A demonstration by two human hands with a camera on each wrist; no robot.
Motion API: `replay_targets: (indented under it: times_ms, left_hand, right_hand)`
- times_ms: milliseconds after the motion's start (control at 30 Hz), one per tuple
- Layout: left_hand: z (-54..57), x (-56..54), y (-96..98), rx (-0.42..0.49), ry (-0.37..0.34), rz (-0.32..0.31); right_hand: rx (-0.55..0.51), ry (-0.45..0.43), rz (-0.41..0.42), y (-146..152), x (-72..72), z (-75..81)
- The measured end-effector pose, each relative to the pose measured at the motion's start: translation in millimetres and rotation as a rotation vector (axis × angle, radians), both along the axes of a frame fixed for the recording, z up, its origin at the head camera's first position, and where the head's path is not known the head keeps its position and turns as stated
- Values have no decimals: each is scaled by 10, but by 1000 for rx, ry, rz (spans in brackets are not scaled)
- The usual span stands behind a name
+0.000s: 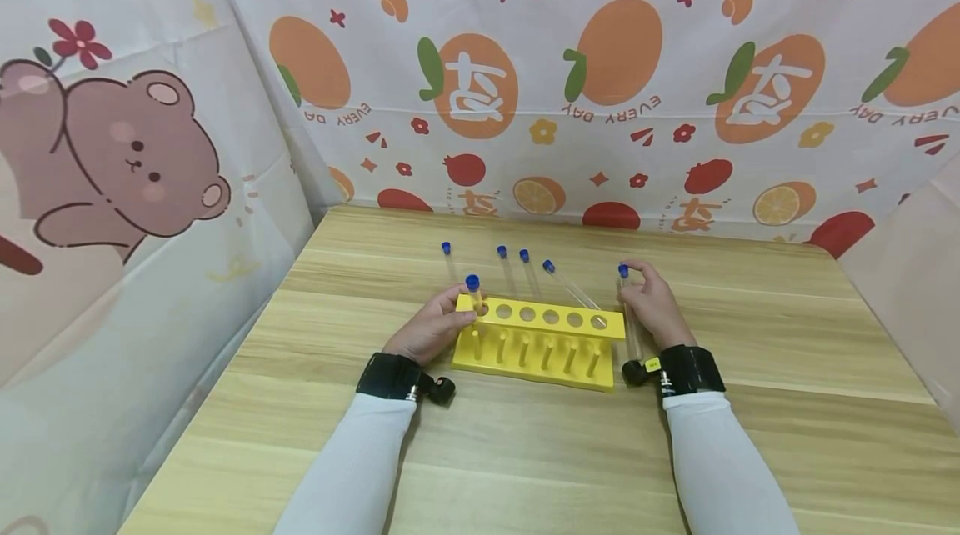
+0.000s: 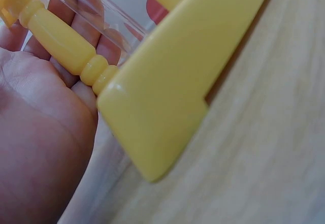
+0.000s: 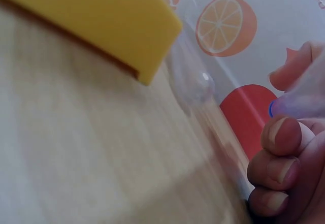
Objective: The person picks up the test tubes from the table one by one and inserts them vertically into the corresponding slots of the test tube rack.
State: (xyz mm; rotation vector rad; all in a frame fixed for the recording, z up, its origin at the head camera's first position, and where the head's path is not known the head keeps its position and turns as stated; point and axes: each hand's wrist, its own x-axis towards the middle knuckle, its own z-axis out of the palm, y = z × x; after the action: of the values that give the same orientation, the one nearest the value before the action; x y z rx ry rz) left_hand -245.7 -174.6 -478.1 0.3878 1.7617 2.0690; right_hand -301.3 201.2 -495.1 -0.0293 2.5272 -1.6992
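Note:
A yellow test tube rack [image 1: 540, 317] stands mid-table, with a row of holes above short pegs. My left hand [image 1: 431, 328] grips its left end, fingers around the turned end post [image 2: 63, 38]. A blue-capped test tube [image 1: 474, 289] stands upright in the leftmost hole; its clear wall [image 2: 109, 16] shows beside the post. Just beyond the rack's right end, my right hand [image 1: 656, 302] pinches another clear test tube [image 1: 632, 322] near its blue cap [image 1: 623, 270]. That tube is blurred at the edge of the right wrist view, by my curled fingers [image 3: 279, 137].
Behind the rack, several blue-capped tubes lie on the wooden table [image 1: 525, 452], including a slanted tube [image 1: 573, 285] whose lower end reaches the rack's right part. A fruit-patterned cloth [image 1: 540, 152] hangs along the back edge, and a bear-print cloth [image 1: 135, 160] at the left.

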Motion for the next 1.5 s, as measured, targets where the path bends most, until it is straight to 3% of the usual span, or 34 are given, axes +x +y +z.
replay_targets:
  times_ms: [367, 667, 967, 1233, 1367, 1500]
  left_hand:
    - [-13, -20, -7, -1, -5, 4]
    - [12, -31, -14, 7, -3, 2]
    - [60, 2, -18, 7, -19, -7]
    - [57, 23, -26, 6, -21, -8]
    - [47, 24, -35, 7, -17, -8]
    - [44, 19, -43, 4, -22, -13]
  right_hand:
    - [-34, -15, -65, 14, -20, 4]
    - [-308, -25, -182, 8, 9, 83]
    - [-556, -21, -156, -25, 160, 306]
    - [-655, 58, -173, -33, 219, 450]
    - [-616, 120, -110, -54, 258, 617]
    - [-454, 197, -13, -103, 325, 839]
